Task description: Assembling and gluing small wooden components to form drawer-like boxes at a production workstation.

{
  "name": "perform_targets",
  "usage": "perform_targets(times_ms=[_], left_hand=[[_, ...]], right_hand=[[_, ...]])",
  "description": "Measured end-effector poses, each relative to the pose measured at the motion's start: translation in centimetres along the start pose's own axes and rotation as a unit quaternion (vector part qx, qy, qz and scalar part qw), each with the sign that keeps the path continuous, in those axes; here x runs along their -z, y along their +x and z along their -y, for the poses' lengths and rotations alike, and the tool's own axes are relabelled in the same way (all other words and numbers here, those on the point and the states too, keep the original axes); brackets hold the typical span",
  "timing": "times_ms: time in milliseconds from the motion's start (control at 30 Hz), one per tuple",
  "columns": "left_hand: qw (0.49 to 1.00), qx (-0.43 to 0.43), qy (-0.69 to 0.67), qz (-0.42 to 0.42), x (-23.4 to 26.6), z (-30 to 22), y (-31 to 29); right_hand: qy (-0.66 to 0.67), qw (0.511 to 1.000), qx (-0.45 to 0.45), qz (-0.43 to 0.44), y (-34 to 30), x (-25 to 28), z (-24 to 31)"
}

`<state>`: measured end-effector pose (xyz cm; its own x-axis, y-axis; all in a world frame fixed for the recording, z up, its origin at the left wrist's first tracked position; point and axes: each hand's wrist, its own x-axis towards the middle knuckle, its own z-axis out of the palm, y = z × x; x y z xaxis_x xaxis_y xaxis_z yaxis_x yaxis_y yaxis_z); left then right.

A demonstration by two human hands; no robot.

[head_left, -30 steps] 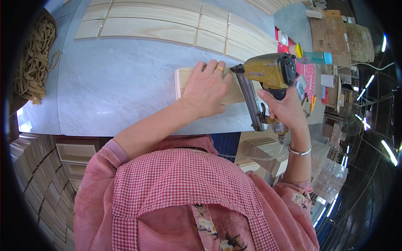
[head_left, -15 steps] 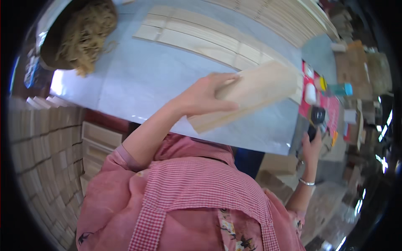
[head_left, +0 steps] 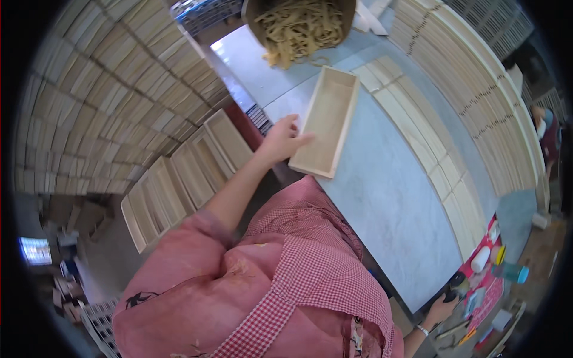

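Note:
A shallow, open-topped rectangular wooden box [head_left: 327, 122] lies on the pale table, its hollow side up, close to the near edge. My left hand [head_left: 282, 142] is beside its left wall. The thumb reaches over the rim, while the other fingers are apart from the wall and half curled. At the lower right, my right hand [head_left: 440, 311] is closed round a black tool [head_left: 452, 297] near the table's corner. Its exact kind is too small to tell.
Thin wooden boards [head_left: 418, 128] lie in rows on the table [head_left: 382, 209], with tall board stacks [head_left: 471, 89] behind. A bin [head_left: 352, 18] of wood shavings stands at the far end. Finished-looking boxes [head_left: 185, 173] and high stacks [head_left: 113, 89] fill the left. Bottles [head_left: 480, 259] stand at right.
The wooden box, tilted in my left hand above the table before, now rests on it with its hollow upward. My left hand has loosened. The view has turned left; my right hand keeps the black tool.

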<state>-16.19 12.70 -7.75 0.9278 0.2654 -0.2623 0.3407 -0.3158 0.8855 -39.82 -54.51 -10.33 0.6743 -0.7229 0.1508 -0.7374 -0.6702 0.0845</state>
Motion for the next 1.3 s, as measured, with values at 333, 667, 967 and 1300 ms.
perform_targets(times_ms=[333,667,967,1300], left_hand=[[0.976,-0.079,0.064,-0.194,2.1,4.2,-3.8],[0.885,0.140,0.229,-0.380,16.7,22.0,-13.7],[0.746,-0.001,0.527,-0.407,15.9,27.9,-18.0],[0.822,0.138,0.511,-0.210,15.0,28.6,-19.1]], right_hand=[[0.096,0.921,0.229,-0.300,6.7,-3.8,-1.2],[0.146,0.928,0.267,-0.216,5.8,-1.6,7.6],[0.092,0.976,0.188,-0.066,3.9,1.2,12.5],[0.102,0.982,0.155,-0.038,0.0,4.4,16.4]])
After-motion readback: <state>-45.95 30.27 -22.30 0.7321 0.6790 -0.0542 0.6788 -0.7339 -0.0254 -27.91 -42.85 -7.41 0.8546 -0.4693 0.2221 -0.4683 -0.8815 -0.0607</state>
